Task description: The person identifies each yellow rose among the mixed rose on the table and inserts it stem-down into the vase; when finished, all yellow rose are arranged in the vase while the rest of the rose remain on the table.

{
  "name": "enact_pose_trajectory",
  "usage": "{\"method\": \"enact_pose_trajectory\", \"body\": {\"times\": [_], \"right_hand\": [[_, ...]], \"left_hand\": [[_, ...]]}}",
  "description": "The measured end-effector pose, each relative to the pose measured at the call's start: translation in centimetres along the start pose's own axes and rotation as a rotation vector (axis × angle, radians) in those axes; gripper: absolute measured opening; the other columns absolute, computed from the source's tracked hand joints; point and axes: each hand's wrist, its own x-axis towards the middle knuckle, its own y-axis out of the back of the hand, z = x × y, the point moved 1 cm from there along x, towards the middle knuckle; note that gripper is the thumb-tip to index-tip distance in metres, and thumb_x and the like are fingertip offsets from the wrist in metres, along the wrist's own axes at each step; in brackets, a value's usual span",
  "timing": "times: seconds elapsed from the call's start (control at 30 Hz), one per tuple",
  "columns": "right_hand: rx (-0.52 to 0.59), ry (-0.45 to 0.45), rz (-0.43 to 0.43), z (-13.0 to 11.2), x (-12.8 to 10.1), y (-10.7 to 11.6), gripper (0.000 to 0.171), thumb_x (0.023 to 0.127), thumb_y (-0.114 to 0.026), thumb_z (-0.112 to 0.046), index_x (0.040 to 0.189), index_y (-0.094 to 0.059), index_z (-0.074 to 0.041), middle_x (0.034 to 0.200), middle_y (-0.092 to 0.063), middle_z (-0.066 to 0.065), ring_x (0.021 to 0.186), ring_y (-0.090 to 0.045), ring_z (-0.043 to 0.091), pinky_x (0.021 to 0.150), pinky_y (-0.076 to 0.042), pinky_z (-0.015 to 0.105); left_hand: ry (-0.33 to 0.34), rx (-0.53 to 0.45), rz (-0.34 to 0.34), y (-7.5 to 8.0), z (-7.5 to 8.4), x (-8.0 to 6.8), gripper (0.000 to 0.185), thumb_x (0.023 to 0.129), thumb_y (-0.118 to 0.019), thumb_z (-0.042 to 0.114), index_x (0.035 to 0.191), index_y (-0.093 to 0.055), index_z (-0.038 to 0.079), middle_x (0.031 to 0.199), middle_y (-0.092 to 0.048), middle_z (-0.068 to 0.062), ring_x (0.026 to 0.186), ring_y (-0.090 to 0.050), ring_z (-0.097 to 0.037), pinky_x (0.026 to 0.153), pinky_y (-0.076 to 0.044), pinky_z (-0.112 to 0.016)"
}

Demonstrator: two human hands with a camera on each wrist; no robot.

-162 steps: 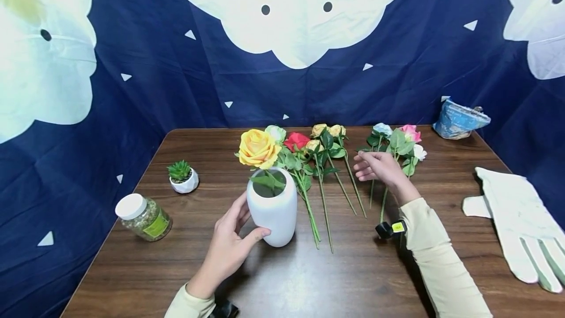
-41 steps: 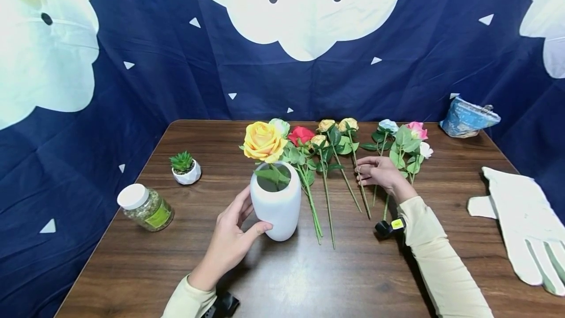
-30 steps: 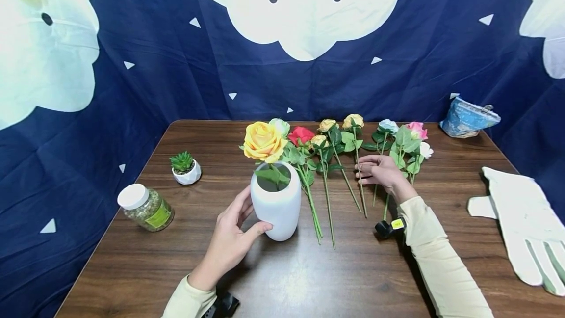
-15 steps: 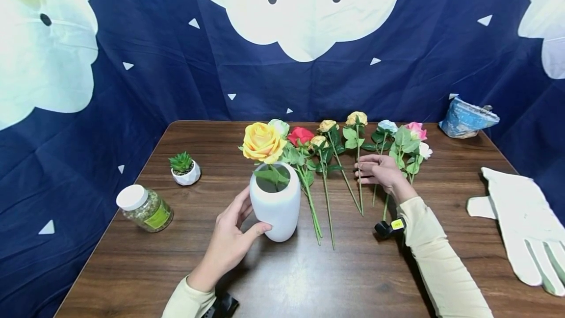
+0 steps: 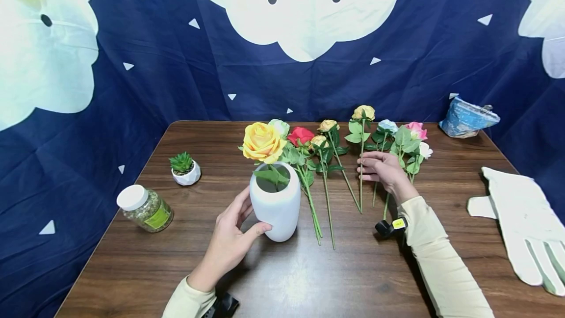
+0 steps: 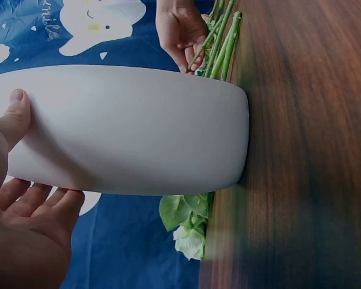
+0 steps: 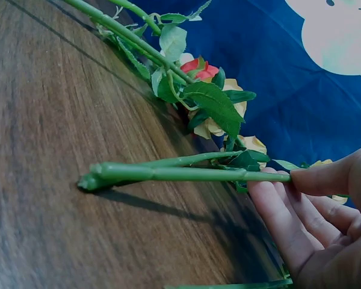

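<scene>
My left hand (image 5: pixel 231 237) grips a white vase (image 5: pixel 275 217) that stands upright, thumb on its front and fingers round the far side. A large yellow rose (image 5: pixel 264 142) rises from the vase's mouth. To the right, my right hand (image 5: pixel 383 171) pinches the green stem of a pale yellow rose (image 5: pixel 364 113) between thumb and fingers. In the right wrist view the pinched stem (image 7: pixel 222 175) slants off the table, its cut end beside another stem's end. Two more pale yellow roses (image 5: pixel 328 125) and a red rose (image 5: pixel 301 136) lie between the hands.
Beyond my right hand lie a blue rose (image 5: pixel 388 127), a pink rose (image 5: pixel 416 130) and a white flower (image 5: pixel 425 150). A blue pouch (image 5: pixel 468 119) and white gloves (image 5: pixel 523 225) are at the right. A small potted succulent (image 5: pixel 186 170) and a lidded jar (image 5: pixel 145 208) stand at the left.
My right hand came to the pale yellow rose's stem and pinched it. The bloom has lifted and swung right, away from the other yellow roses. My left hand keeps holding the vase.
</scene>
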Motion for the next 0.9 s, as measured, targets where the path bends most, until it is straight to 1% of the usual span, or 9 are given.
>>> {"method": "enact_pose_trajectory", "body": {"times": [0.17, 0.23, 0.3, 0.4, 0.53, 0.63, 0.9], "right_hand": [[0.081, 0.023, 0.013, -0.13, -0.08, -0.03, 0.025, 0.103, -0.053, 0.003, 0.126, -0.053, 0.012, 0.087, -0.075, -0.006, 0.074, -0.073, 0.007, 0.065, -0.065, 0.022], [0.125, 0.036, 0.020, -0.22, -0.14, -0.07, 0.015, 0.103, -0.053, 0.004, 0.117, -0.058, 0.006, 0.086, -0.075, -0.005, 0.073, -0.073, 0.008, 0.065, -0.065, 0.022], [0.171, 0.052, 0.033, -0.32, -0.19, -0.12, 0.011, 0.102, -0.054, 0.005, 0.107, -0.062, -0.001, 0.084, -0.075, -0.004, 0.071, -0.073, 0.009, 0.064, -0.066, 0.023], [0.221, 0.073, 0.053, -0.50, -0.23, -0.23, 0.021, 0.101, -0.054, 0.006, 0.095, -0.066, -0.009, 0.082, -0.075, -0.005, 0.069, -0.073, 0.009, 0.063, -0.066, 0.023], [0.250, 0.085, 0.074, -0.62, -0.21, -0.32, 0.029, 0.101, -0.054, 0.006, 0.087, -0.069, -0.015, 0.080, -0.075, -0.006, 0.069, -0.073, 0.008, 0.062, -0.065, 0.023], [0.259, 0.089, 0.081, -0.69, -0.16, -0.29, 0.033, 0.102, -0.054, 0.005, 0.085, -0.070, -0.017, 0.080, -0.075, -0.006, 0.068, -0.072, 0.008, 0.062, -0.065, 0.022], [0.280, 0.097, 0.089, -0.62, -0.14, -0.14, 0.033, 0.102, -0.052, 0.006, 0.085, -0.070, -0.016, 0.081, -0.075, -0.004, 0.068, -0.072, 0.008, 0.062, -0.065, 0.022]], "left_hand": [[0.010, -0.001, 0.001, 0.01, 0.00, -0.04, 0.081, 0.078, -0.084, -0.009, 0.149, -0.044, -0.011, 0.144, -0.055, -0.031, 0.129, -0.055, -0.002, 0.106, -0.052, -0.021], [0.013, 0.001, 0.002, 0.02, -0.01, -0.06, 0.081, 0.079, -0.084, -0.009, 0.149, -0.044, -0.011, 0.144, -0.055, -0.031, 0.129, -0.055, -0.003, 0.106, -0.052, -0.021], [0.013, 0.005, 0.000, 0.02, -0.03, -0.07, 0.081, 0.079, -0.084, -0.008, 0.149, -0.044, -0.011, 0.145, -0.055, -0.030, 0.129, -0.055, -0.003, 0.106, -0.052, -0.021], [0.006, 0.010, 0.001, 0.03, -0.06, -0.04, 0.081, 0.079, -0.084, -0.008, 0.149, -0.044, -0.011, 0.144, -0.055, -0.030, 0.128, -0.055, -0.003, 0.105, -0.052, -0.020], [-0.008, 0.003, 0.002, 0.03, -0.12, 0.03, 0.080, 0.079, -0.085, -0.007, 0.148, -0.044, -0.012, 0.144, -0.055, -0.031, 0.129, -0.054, -0.001, 0.105, -0.052, -0.021], [-0.015, -0.003, 0.003, 0.03, -0.17, 0.09, 0.080, 0.078, -0.085, -0.007, 0.148, -0.044, -0.012, 0.143, -0.055, -0.032, 0.129, -0.054, -0.001, 0.106, -0.052, -0.022], [-0.022, -0.015, 0.001, -0.01, -0.26, 0.00, 0.081, 0.079, -0.085, -0.006, 0.148, -0.044, -0.011, 0.144, -0.055, -0.032, 0.129, -0.055, -0.001, 0.106, -0.052, -0.022]]}}
